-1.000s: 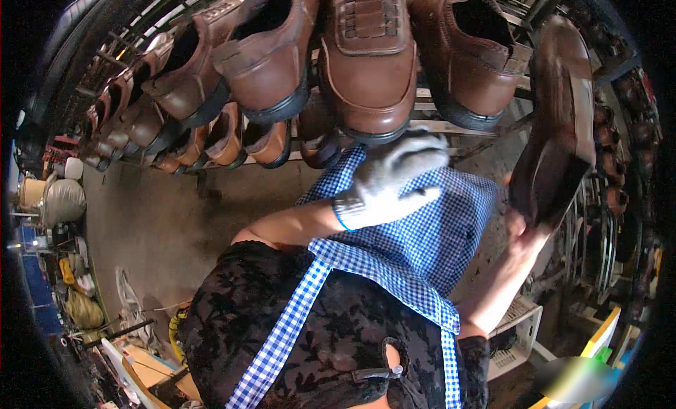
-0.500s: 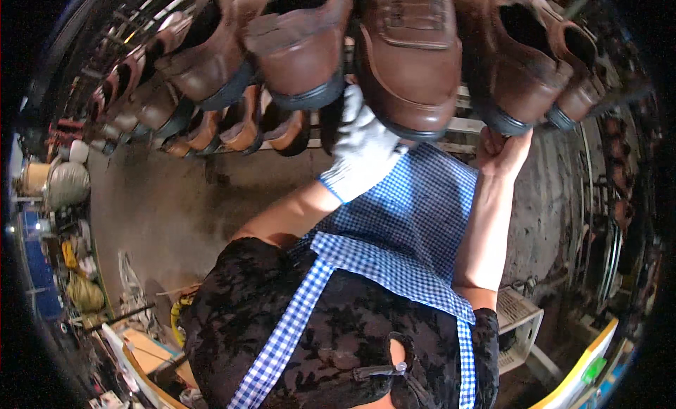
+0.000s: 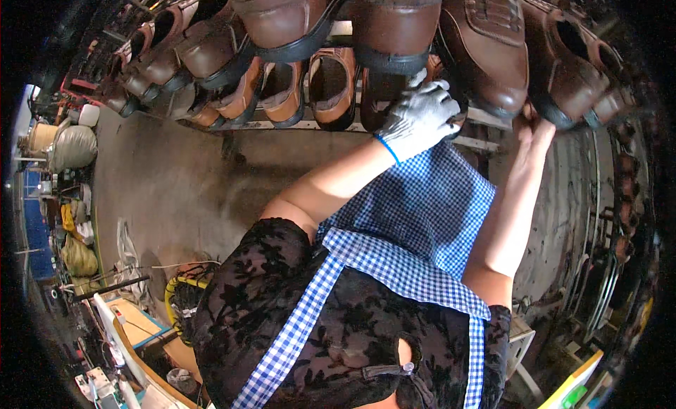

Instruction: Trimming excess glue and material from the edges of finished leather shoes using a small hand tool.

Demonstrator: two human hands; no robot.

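Observation:
My left hand point(image 3: 425, 112), in a white knit glove with a blue cuff, reaches up beneath the upper row of shoes. Its fingers are bent over a dark edge, perhaps part of a shoe, mostly hidden. Above it a brown leather shoe point(image 3: 396, 32) turns its heel to me. To the right, a brown lace-up shoe point(image 3: 491, 64) points its toe downward. My bare right hand point(image 3: 533, 130) is closed just below the shoes; what its fingers hold is hidden. Beside it is another brown shoe point(image 3: 574, 78), heel toward me.
More brown shoes point(image 3: 285, 21) continue leftward along the upper rack. Tan shoes point(image 3: 331, 88) stand on a lower, pale slatted shelf. A blue checked apron point(image 3: 415, 205) hangs before me. A crate point(image 3: 520, 342) is at lower right; bags and boxes point(image 3: 74, 148) are far left.
The shoes and rack appear farther right and higher in view. My left hand has risen rightward, its gloved fingers showing more; my right hand has also moved up and right in view.

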